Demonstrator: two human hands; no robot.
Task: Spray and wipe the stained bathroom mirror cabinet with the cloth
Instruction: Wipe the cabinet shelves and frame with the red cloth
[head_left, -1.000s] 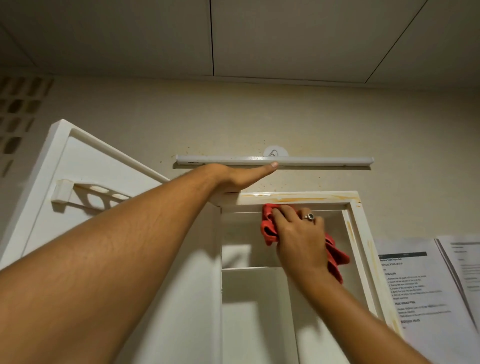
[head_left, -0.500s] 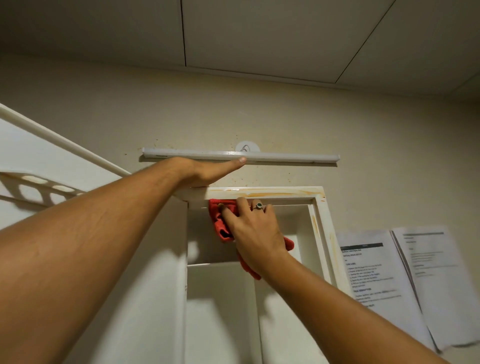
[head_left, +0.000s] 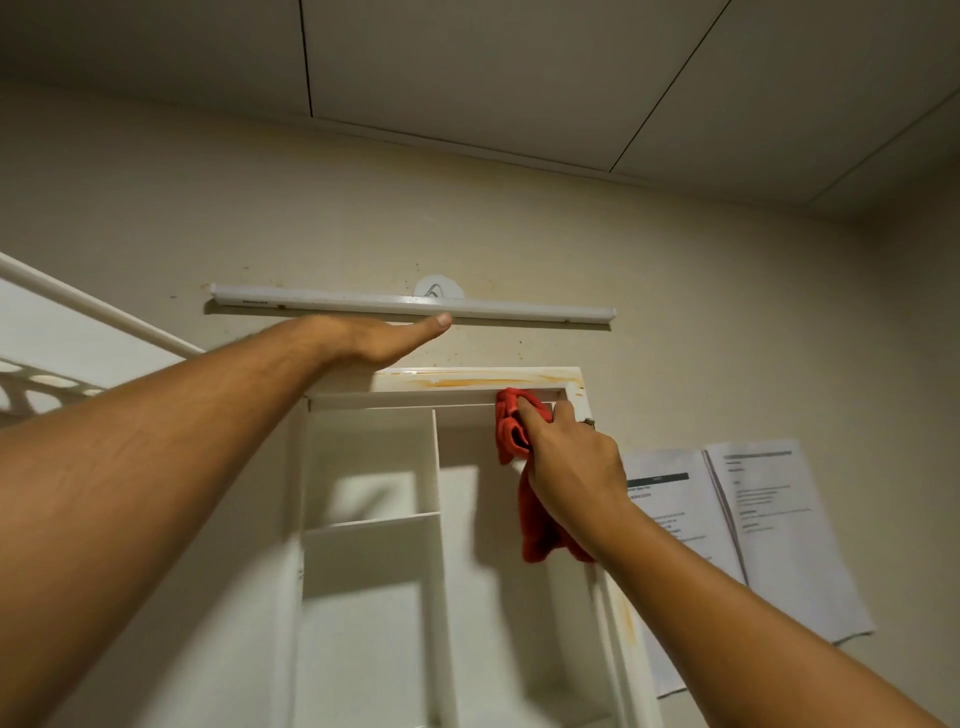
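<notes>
The white mirror cabinet (head_left: 363, 571) stands open, with orange stains along its top frame edge (head_left: 467, 382) and down its right frame. My right hand (head_left: 571, 462) holds a red cloth (head_left: 511, 431) and presses it against the top right inner corner of the frame. My left hand (head_left: 379, 338) lies flat on the cabinet's top left corner, fingers straight, thumb pointing right. No spray bottle is in view.
The cabinet door (head_left: 62, 353) hangs open at the left. A white light bar (head_left: 410, 304) is fixed on the wall just above the cabinet. Printed paper sheets (head_left: 753, 519) hang on the wall to the right.
My right hand has slid the red cloth from the left part of the top frame to its right corner. The view shifted. My left hand stays flat on the cabinet top.
</notes>
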